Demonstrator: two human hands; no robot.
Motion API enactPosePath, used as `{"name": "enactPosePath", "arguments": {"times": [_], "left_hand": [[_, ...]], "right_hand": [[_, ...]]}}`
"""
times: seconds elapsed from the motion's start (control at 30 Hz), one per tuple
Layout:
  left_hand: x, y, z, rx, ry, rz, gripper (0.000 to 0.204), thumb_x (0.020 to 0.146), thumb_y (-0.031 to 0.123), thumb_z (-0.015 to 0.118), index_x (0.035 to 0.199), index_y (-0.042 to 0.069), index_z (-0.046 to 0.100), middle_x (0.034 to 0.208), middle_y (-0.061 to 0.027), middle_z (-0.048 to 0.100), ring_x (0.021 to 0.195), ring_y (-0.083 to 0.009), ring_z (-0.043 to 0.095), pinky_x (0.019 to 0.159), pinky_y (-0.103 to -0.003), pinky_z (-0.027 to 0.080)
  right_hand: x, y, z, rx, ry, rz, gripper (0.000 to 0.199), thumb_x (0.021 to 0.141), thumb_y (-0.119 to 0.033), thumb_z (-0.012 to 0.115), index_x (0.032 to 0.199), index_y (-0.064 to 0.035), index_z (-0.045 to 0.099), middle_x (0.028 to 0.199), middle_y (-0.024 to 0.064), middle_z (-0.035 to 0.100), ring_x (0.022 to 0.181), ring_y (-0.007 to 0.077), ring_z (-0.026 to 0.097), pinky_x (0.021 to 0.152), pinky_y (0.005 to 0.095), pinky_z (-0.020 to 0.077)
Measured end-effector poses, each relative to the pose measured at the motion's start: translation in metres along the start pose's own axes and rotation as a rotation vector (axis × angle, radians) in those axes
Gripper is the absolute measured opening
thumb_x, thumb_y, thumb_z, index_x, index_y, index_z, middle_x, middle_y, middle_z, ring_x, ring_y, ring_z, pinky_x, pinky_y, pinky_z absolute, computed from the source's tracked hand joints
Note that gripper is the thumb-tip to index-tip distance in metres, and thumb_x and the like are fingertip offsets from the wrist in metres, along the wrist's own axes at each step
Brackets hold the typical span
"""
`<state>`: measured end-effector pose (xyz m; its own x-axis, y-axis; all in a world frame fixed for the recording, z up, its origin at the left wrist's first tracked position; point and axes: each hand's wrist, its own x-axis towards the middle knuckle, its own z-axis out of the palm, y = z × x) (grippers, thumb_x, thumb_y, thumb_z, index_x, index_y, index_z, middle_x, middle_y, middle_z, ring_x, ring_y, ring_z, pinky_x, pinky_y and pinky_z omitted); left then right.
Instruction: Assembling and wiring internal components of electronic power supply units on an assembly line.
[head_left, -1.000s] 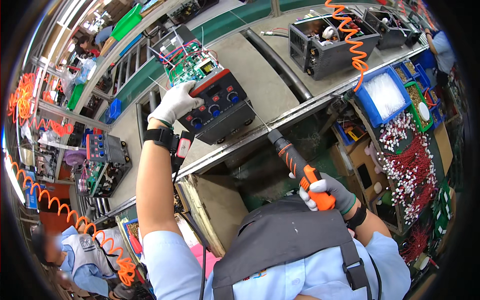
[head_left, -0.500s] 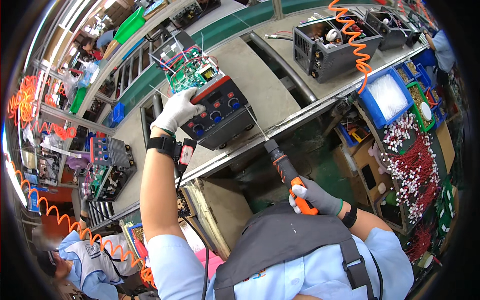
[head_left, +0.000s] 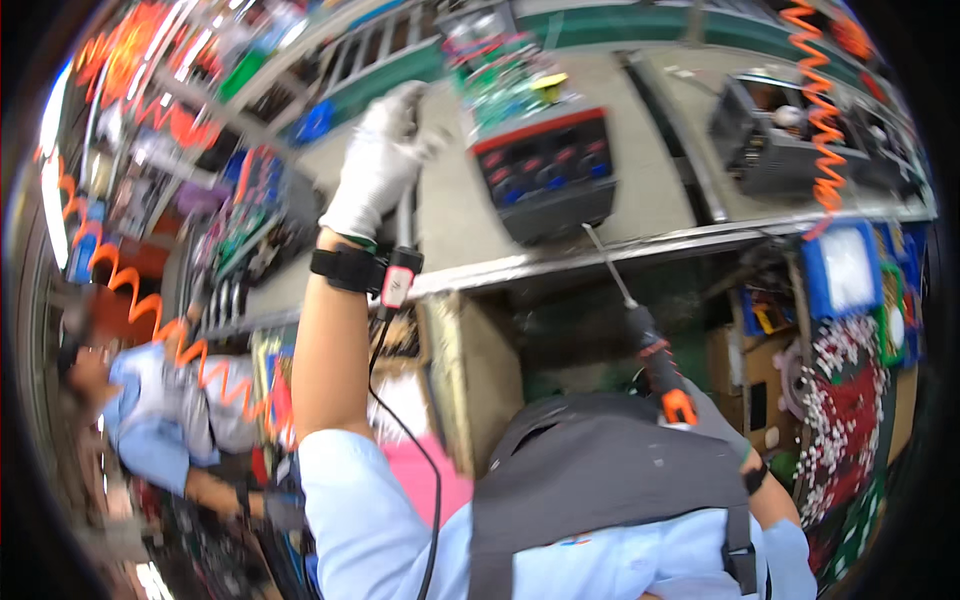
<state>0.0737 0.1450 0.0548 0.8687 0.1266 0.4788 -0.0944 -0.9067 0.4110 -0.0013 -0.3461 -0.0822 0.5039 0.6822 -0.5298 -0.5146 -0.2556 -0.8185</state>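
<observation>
My left hand [head_left: 378, 165], in a white glove, is raised over the bench with its fingers apart and holds nothing. To its right, apart from it, sits a dark control box [head_left: 550, 170] with a red top edge and blue and red knobs. Behind its panel, green circuit boards [head_left: 505, 85] and wires are exposed, smeared by motion. A grey glove covers my right hand [head_left: 712, 425], which is closed round an orange-and-black power screwdriver [head_left: 658, 360]. Its long thin bit [head_left: 610, 265] points up and left, the tip near the bench's front edge below the box.
More open units [head_left: 790, 140] stand on the bench at right, under an orange coiled hose [head_left: 825, 120]. A blue bin [head_left: 843, 265] and red wires with white connectors [head_left: 835, 400] lie far right. At left, a co-worker [head_left: 160, 400] is beside another unit [head_left: 265, 215].
My left hand has let go of the control box and moved up, away from it. The view has turned, so the box appears farther right. The screwdriver stays in my right hand.
</observation>
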Motion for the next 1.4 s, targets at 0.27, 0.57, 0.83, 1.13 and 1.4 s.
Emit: {"name": "enactPosePath", "arguments": {"times": [0.27, 0.57, 0.83, 1.13, 1.4], "left_hand": [[-0.267, -0.096, -0.007, 0.533, -0.656, -0.631, 0.027, 0.077, 0.022, 0.059, 0.101, 0.011, 0.067, 0.102, -0.0161, 0.068, 0.097, -0.0322, 0.064, 0.086, -0.041, 0.051], [-0.308, -0.111, 0.063, 0.317, -0.447, -0.653, 0.018, 0.082, 0.023, 0.057, 0.089, 0.007, 0.063, 0.088, -0.0197, 0.067, 0.087, -0.0361, 0.064, 0.078, -0.046, 0.05], [-0.302, -0.13, 0.052, 0.572, -0.551, -0.675, 0.021, 0.083, 0.021, 0.055, 0.089, 0.004, 0.066, 0.093, -0.0206, 0.068, 0.092, -0.0345, 0.065, 0.08, -0.044, 0.052], [-0.269, -0.096, 0.045, 0.621, -0.138, -0.757, 0.034, 0.081, 0.029, 0.064, 0.1, 0.001, 0.065, 0.087, -0.0183, 0.068, 0.081, -0.0301, 0.067, 0.072, -0.042, 0.053], [-0.199, 0.033, 0.068, -1.671, 0.145, -1.049, 0.024, 0.092, 0.026, 0.062, 0.097, 0.003, 0.06, 0.065, 0.0028, 0.051, 0.05, -0.0051, 0.041, 0.044, -0.019, 0.033]], "right_hand": [[0.001, -0.021, 0.021, 0.029, -0.17, 0.146, 0.071, 0.071, -0.01, 0.072, 0.132, -0.0031, 0.038, 0.094, 0.0056, 0.058, 0.081, 0.0123, 0.058, 0.075, 0.0255, 0.048], [0.022, -0.051, 0.063, -0.236, -0.243, 0.143, 0.072, 0.071, -0.014, 0.079, 0.132, -0.0039, 0.042, 0.102, 0.0025, 0.054, 0.088, 0.0083, 0.051, 0.08, 0.0234, 0.044], [0.023, -0.032, 0.045, -0.346, -0.282, -0.022, 0.071, 0.074, -0.021, 0.078, 0.134, -0.0038, 0.042, 0.107, 0.0036, 0.054, 0.093, 0.0107, 0.052, 0.086, 0.0257, 0.0437], [0.021, -0.034, 0.026, -0.497, -0.251, -0.085, 0.073, 0.074, -0.025, 0.079, 0.134, -0.0056, 0.042, 0.103, 0.0072, 0.06, 0.091, 0.0141, 0.057, 0.085, 0.0288, 0.0463], [0.031, -0.039, 0.031, -0.701, -0.255, -0.113, 0.081, 0.071, -0.03, 0.081, 0.137, -0.0096, 0.039, 0.103, 0.0122, 0.065, 0.091, 0.0235, 0.065, 0.084, 0.0323, 0.0492]]}}
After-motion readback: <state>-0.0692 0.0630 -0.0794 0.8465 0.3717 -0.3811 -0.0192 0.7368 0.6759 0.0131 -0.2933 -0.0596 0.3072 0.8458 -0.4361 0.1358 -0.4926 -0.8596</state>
